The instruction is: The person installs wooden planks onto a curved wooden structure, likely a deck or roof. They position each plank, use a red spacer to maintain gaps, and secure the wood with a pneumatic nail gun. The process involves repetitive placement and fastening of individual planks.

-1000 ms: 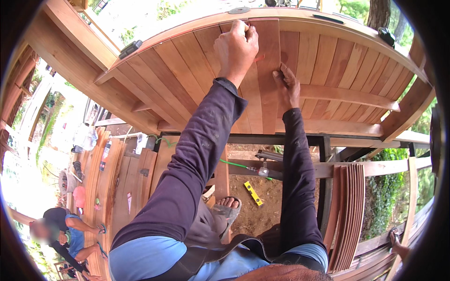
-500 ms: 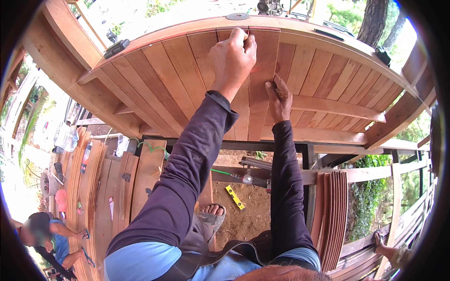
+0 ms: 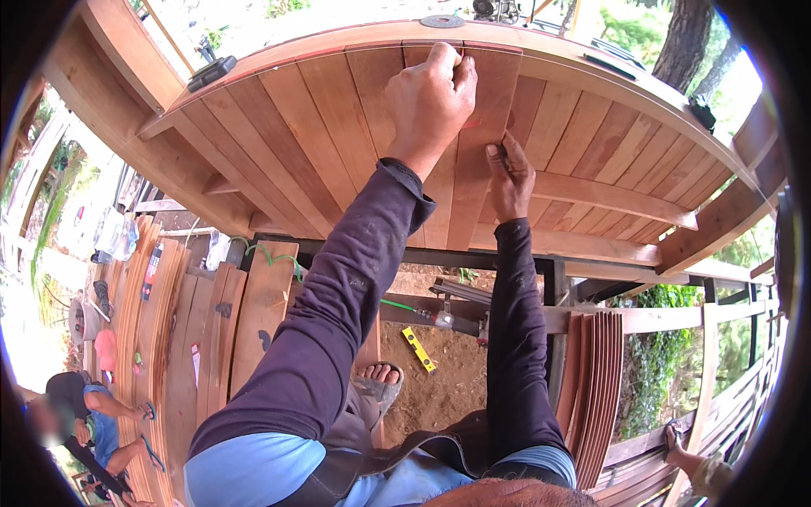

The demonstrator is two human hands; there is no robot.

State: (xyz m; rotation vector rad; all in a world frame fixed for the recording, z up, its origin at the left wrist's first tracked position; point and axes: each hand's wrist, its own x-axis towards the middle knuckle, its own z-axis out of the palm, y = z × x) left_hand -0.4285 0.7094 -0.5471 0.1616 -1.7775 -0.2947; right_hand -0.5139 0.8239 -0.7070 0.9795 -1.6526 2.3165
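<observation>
A loose reddish wooden plank (image 3: 483, 160) lies over a row of fitted boards (image 3: 317, 139). My left hand (image 3: 432, 101) is closed in a pinch at the plank's far end, beside a thin string line (image 3: 372, 48). What its fingertips hold is too small to make out. Lower down, my right hand (image 3: 511, 179) grips the plank's right edge, its thumb against the wood. A short red mark shows on the plank between the two hands.
On the far beam lie a grey disc (image 3: 442, 21), a black tool (image 3: 211, 74) and a dark flat bar (image 3: 610, 66). Below are a yellow spirit level (image 3: 418, 349) and a power tool (image 3: 448, 318). Stacked boards (image 3: 598, 389) stand right; a person (image 3: 93, 414) sits lower left.
The view has shifted slightly, so the boards and both hands appear a little further right. Each hand keeps about the same place on the plank.
</observation>
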